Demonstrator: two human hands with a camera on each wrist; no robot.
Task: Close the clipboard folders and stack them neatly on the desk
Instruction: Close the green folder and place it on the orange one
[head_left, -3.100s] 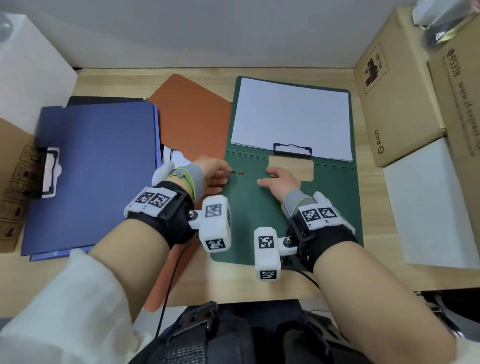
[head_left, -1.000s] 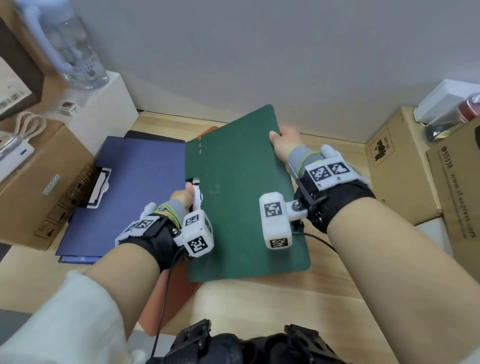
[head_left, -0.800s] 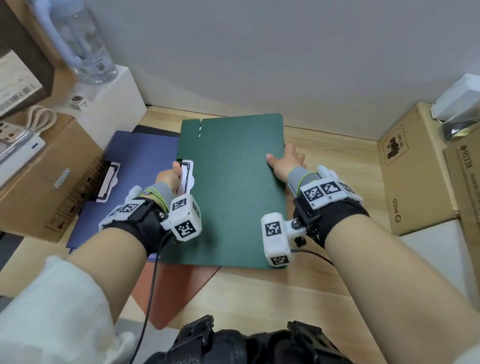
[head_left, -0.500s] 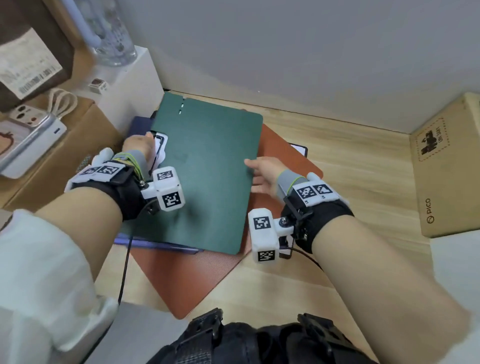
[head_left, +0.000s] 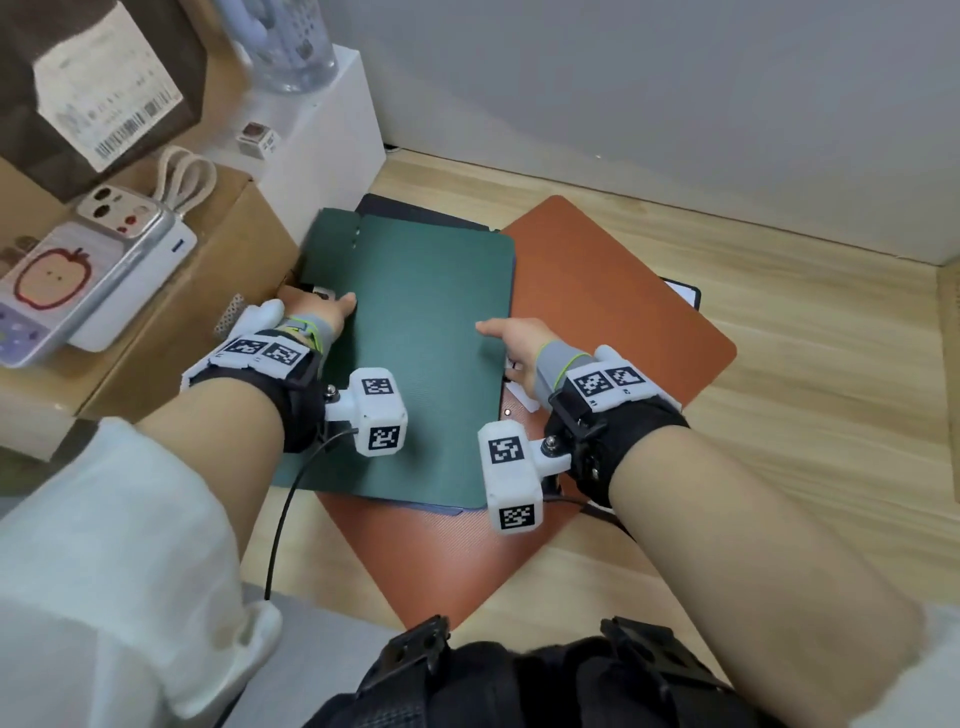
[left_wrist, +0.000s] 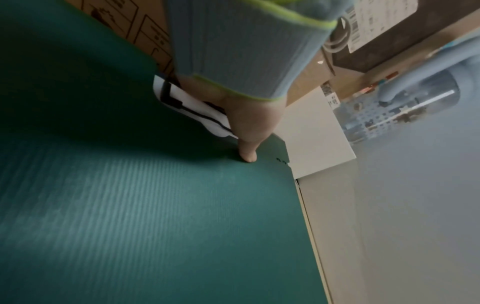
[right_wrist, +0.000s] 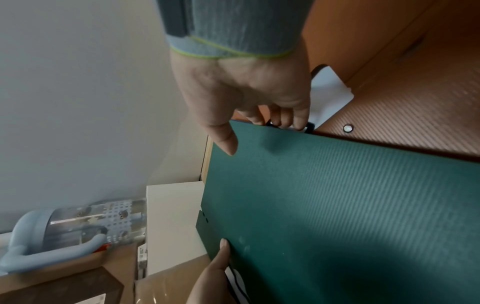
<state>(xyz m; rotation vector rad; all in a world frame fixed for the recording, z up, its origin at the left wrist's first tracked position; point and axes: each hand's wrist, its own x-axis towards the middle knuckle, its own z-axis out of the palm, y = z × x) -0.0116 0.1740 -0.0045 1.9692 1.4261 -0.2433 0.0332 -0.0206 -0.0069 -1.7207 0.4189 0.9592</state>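
The green folder (head_left: 410, 358), lifted a second ago, now lies closed at frame centre; left hand (head_left: 311, 312) and right hand (head_left: 511, 343) pinch its edges.

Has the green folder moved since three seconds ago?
Yes. The green folder, then open right of the orange folder, now lies closed to its left.

The left hand (left_wrist: 246, 115) presses its thumb down on the green folder (left_wrist: 155, 216) near the far corner. A white clip (left_wrist: 192, 109) pokes out beside the hand. Behind stand a cardboard box (left_wrist: 145, 26), a white box (left_wrist: 314, 131) and a blurred bottle (left_wrist: 405, 102).
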